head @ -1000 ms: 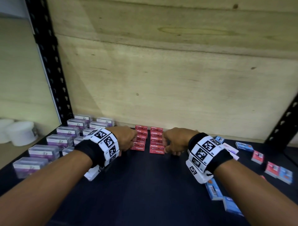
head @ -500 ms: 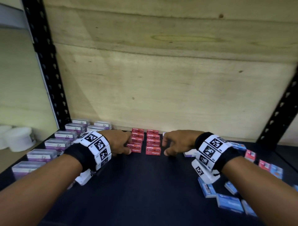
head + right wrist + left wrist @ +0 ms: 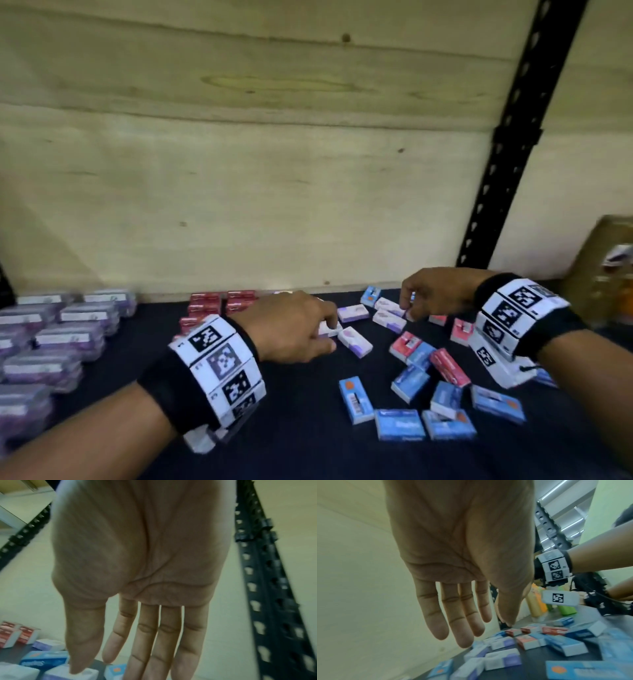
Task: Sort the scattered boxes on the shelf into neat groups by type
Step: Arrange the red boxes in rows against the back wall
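Note:
My left hand (image 3: 327, 334) hovers over the middle of the dark shelf (image 3: 291, 428). Its fingertips are at a white-and-purple box (image 3: 354, 341). The left wrist view shows this hand (image 3: 462, 628) with straight fingers, holding nothing. Farther right, my right hand (image 3: 407, 308) points its fingers down at more white-and-purple boxes (image 3: 388, 320). In the right wrist view it (image 3: 137, 662) is also flat and empty. Red boxes (image 3: 219, 305) stand in neat rows at the back. Blue boxes (image 3: 399, 424) and pinkish-red boxes (image 3: 448, 366) lie scattered on the right.
Purple clear-lidded boxes (image 3: 68, 335) stand in rows on the left. A plywood wall (image 3: 274, 171) closes the back of the shelf. A black perforated post (image 3: 507, 137) rises at the right, with a brown carton and bottles (image 3: 609, 274) beyond it.
Both hands have left the red box rows and moved right to the scattered boxes. The head view has swung right with them.

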`<state>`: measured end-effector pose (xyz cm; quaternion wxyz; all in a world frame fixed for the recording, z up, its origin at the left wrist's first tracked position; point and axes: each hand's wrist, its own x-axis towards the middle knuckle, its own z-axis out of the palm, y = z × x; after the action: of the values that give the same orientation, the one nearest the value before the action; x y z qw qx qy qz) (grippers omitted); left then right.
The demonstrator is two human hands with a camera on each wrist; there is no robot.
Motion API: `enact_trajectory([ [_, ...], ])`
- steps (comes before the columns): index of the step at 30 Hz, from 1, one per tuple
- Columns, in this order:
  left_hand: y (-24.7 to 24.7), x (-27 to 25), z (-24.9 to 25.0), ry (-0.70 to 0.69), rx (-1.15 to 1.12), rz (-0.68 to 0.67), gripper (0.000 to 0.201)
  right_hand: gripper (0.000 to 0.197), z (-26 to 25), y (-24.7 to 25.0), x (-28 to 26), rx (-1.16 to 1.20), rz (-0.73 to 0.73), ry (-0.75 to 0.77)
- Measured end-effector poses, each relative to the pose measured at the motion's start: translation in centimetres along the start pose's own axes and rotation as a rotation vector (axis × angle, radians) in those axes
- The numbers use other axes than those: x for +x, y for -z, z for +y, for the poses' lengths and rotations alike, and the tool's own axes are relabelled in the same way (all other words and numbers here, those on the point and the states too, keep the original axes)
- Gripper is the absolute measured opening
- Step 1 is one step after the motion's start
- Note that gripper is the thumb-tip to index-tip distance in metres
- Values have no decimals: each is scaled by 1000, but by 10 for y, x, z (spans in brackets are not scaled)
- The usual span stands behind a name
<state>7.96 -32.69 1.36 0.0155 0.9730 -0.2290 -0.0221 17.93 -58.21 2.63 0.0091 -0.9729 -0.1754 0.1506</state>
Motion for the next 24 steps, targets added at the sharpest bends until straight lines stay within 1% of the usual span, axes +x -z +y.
enact_trajectory([
  [2,-6,22,16,-61,-7,10,33,23,19,-3,-9,20,-8,-33],
  [4,-9,44,32,-115,-7,5,33,22,36,-8,-16,31,-32,-54],
  [6,-12,64,45,-156,6,-11,34,24,50,-13,-21,115,-78,-64],
  [9,-15,90,58,-216,18,-67,41,32,58,-16,-29,214,-150,-47],
  [14,-16,122,67,-329,48,-178,54,44,49,-21,-36,231,-246,-44],
  [17,-20,133,65,-333,54,-261,59,50,41,-27,-34,206,-266,-31],
  [19,-23,137,63,-327,43,-292,63,49,38,-31,-31,169,-258,-23],
  [24,-25,142,58,-369,-17,-281,67,38,35,-35,-26,157,-270,-17],
])
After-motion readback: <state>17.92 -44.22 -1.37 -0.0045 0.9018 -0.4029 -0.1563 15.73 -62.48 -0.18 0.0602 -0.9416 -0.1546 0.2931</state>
